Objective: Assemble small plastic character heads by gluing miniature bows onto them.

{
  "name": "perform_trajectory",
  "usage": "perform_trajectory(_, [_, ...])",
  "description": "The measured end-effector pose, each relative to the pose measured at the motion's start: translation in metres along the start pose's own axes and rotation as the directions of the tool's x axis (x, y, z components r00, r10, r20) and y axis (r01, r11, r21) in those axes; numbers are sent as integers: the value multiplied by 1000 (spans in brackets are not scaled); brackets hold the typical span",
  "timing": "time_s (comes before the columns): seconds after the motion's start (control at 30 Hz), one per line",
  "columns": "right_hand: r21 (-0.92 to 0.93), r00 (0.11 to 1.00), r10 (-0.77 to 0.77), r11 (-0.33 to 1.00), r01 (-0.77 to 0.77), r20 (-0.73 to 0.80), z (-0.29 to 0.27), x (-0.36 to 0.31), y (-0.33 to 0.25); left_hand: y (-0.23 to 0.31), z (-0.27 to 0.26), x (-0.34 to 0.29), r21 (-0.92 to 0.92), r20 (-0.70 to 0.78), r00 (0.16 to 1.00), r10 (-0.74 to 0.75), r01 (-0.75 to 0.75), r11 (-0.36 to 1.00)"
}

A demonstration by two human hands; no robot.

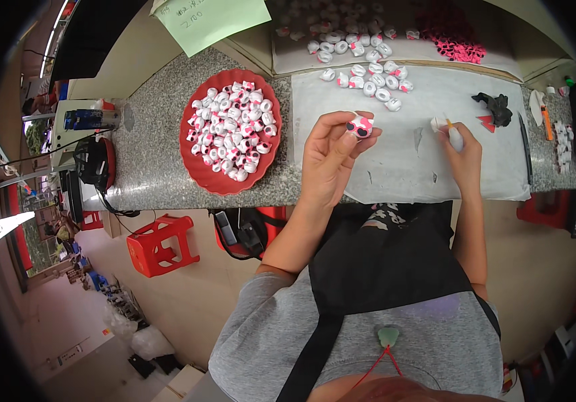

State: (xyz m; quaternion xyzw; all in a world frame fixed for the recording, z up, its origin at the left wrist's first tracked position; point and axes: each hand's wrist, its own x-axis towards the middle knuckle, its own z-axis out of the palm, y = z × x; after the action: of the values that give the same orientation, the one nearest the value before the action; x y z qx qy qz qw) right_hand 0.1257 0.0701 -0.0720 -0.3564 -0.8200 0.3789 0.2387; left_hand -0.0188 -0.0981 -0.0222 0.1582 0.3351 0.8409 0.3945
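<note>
At upper centre, our left hand (330, 157) pinches a white-and-pink figurine (360, 125); farther right, our right hand (467, 158) grips a white bottle (456, 141).

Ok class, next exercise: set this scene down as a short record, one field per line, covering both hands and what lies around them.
Left hand: holds a white-and-pink figure with dark heart-shaped glasses, raised in the fingertips
Right hand: holds a small white bottle-like item; exact kind unclear
Beneath the hands: white sheet on a speckled counter
Left of the sheet: red dish heaped with similar figures
Far side: loose white pieces; bright pink pile further right
Right side: crumpled black material
</note>
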Motion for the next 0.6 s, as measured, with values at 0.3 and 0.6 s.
perform_trajectory(0.3, [769, 962, -37, 610, -192, 270, -3, -11, -88, -5, 4, -4, 104, 15, 999, 49, -50, 993])
perform_trajectory(0.6, [651, 964, -228, 754, 87, 135, 29, -6, -119, -6, 11, -12, 440, -31, 970, 240, -202, 875])
